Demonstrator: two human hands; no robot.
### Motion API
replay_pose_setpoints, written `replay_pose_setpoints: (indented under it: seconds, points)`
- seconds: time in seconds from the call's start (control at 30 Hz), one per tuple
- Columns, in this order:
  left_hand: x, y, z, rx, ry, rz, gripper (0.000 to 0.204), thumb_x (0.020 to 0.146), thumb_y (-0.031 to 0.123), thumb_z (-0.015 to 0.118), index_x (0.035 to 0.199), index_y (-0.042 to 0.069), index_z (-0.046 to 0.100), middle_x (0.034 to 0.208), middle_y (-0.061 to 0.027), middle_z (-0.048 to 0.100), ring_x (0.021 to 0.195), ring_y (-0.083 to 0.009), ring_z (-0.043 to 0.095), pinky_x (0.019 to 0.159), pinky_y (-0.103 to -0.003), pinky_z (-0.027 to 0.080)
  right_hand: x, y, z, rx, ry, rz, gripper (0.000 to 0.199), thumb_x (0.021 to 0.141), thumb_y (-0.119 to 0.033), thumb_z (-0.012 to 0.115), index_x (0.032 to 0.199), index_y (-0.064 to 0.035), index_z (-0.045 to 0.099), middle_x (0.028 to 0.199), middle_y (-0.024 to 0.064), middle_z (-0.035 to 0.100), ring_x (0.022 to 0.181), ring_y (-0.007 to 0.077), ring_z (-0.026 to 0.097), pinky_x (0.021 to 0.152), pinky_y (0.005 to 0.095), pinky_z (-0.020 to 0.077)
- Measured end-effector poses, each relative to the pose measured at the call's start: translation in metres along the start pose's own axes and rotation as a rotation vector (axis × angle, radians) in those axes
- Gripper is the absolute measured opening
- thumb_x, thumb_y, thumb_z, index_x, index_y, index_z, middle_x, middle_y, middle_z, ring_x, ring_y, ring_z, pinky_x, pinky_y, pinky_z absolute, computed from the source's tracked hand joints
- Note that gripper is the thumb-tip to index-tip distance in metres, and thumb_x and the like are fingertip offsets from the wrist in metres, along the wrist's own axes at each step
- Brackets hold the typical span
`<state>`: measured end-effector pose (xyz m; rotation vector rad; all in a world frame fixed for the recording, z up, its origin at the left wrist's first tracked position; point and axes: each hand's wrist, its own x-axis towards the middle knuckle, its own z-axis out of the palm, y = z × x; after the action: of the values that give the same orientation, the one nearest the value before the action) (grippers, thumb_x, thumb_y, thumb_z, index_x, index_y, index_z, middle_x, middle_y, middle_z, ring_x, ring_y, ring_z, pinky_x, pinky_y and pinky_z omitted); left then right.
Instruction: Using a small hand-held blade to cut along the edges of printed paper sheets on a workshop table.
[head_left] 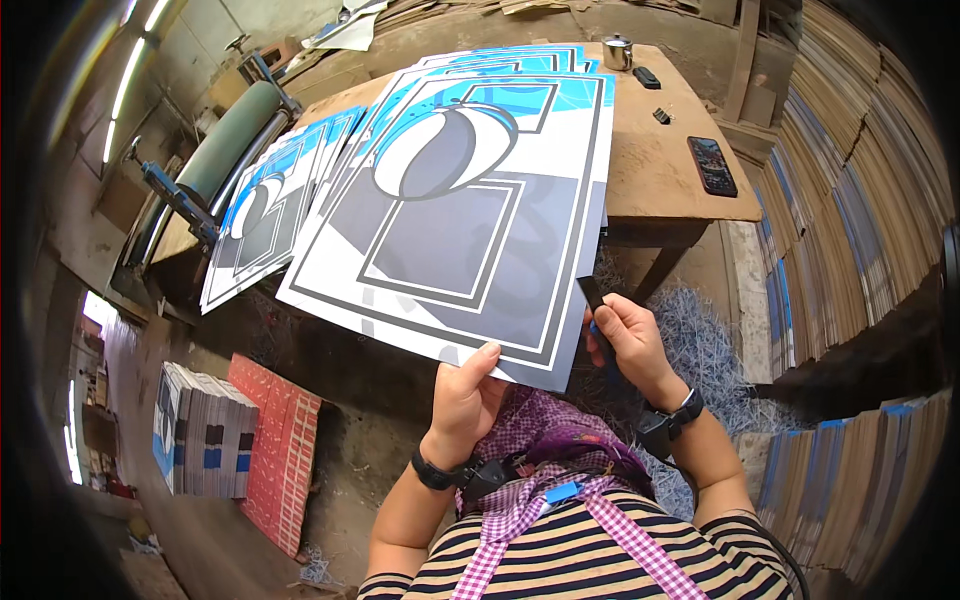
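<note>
A large printed sheet [440, 240] in blue, white and grey, with a ball design and striped frames, tops a stack and overhangs the table's near edge. My left hand [468, 400] pinches its near edge, thumb on top and fingers hidden beneath. Beside the sheet's right near corner, my right hand [630, 340] is closed around a flat, dark blade-like tool [591, 293]. A bit of blue shows below those fingers; the tool's exact kind is unclear. The tool's tip is close to the sheet's right edge, but I cannot tell whether they touch.
More printed sheets [265, 215] lie at left, near a green roller machine [230, 140]. The wooden table [640, 180] carries a phone [712, 166] and a metal cup [617, 53]. Paper shreds [695, 335] litter the floor. Tall board stacks [830, 180] line the right.
</note>
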<state>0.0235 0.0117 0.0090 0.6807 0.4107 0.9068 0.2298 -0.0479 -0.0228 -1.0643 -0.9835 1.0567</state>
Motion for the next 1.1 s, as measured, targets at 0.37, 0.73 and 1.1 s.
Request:
replay_pose_setpoints:
  seconds: [0.37,0.73,1.1]
  points:
    - [-0.001,0.005,0.002,0.01,0.002,-0.014,0.042,0.089,0.003,0.046,0.128,-0.003,0.034,0.12,-0.0162,0.053,0.108,-0.0264,0.057,0.092,-0.039,0.049,0.01,-0.004,-0.004,-0.013,-0.152,0.032,0.028,0.094,-0.027,0.05,0.085,-0.0022,0.059,0.062,0.0008,0.055,0.051,0.0063,0.05,0.047,0.0199,0.0405]
    - [-0.004,0.005,0.003,0.024,0.072,0.0,0.036,0.088,0.004,0.047,0.122,-0.004,0.04,0.108,-0.0149,0.059,0.097,-0.0243,0.062,0.084,-0.035,0.052,0.005,-0.002,-0.009,0.02,-0.339,0.09,0.031,0.094,-0.028,0.05,0.085,0.0,0.059,0.064,0.0018,0.054,0.054,0.0078,0.051,0.047,0.0215,0.0418]
    - [-0.008,0.006,0.003,0.024,0.04,-0.013,0.045,0.087,0.003,0.047,0.129,-0.002,0.033,0.12,-0.0147,0.052,0.108,-0.026,0.056,0.092,-0.039,0.049,-0.016,-0.009,0.002,-0.058,-0.459,0.036,0.021,0.092,-0.016,0.054,0.09,0.0024,0.064,0.064,0.0013,0.055,0.053,0.0059,0.05,0.047,0.0212,0.0393]
